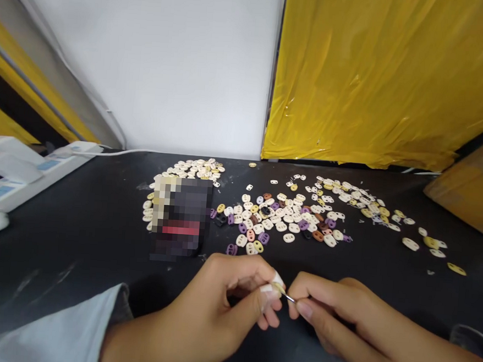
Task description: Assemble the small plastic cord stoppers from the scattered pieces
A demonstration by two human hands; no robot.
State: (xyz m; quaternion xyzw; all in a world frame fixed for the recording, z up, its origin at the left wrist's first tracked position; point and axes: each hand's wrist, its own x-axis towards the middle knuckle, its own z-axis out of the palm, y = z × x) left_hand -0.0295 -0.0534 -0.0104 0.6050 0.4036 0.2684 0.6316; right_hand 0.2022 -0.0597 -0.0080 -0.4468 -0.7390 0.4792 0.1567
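Left hand (232, 307): nearest the viewer, curled closed, thumb and taped forefinger pinching a small pale bead (277, 286) at the fingertips; the pinch appears to steady the piece so its face is presented to the other hand.
Right hand (339, 315): closed, thumb and forefinger gripping a thin metal pin (289, 298); held close to its tip, probably for fine control.
Thin metal pin: only a short bright length shows between the two hands; its long axis runs up-left to down-right, the free end pointing up-left and touching or just beside the pale bead.
Small pale bead: held above the near edge of the black tabletop (76, 230), between both hands; mostly covered by fingers, so its own facing cannot be told.
Sleeve (49, 333): light grey, on the left forearm, at the lower left corner.
Mixed beads (288, 220): cream, purple, brown and yellow two-hole pieces scattered beyond the hands, within reach.
Cream pile (192, 169): a separate, single-colour heap farther back and to the left, suggesting sorting by colour.
Blurred object (181, 215): dark, pixelated, between pile and scatter; unidentifiable.
White devices (14, 170): at the far left edge.
Yellow sheet (389, 75): hangs behind the table, beside a white wall (151, 59).
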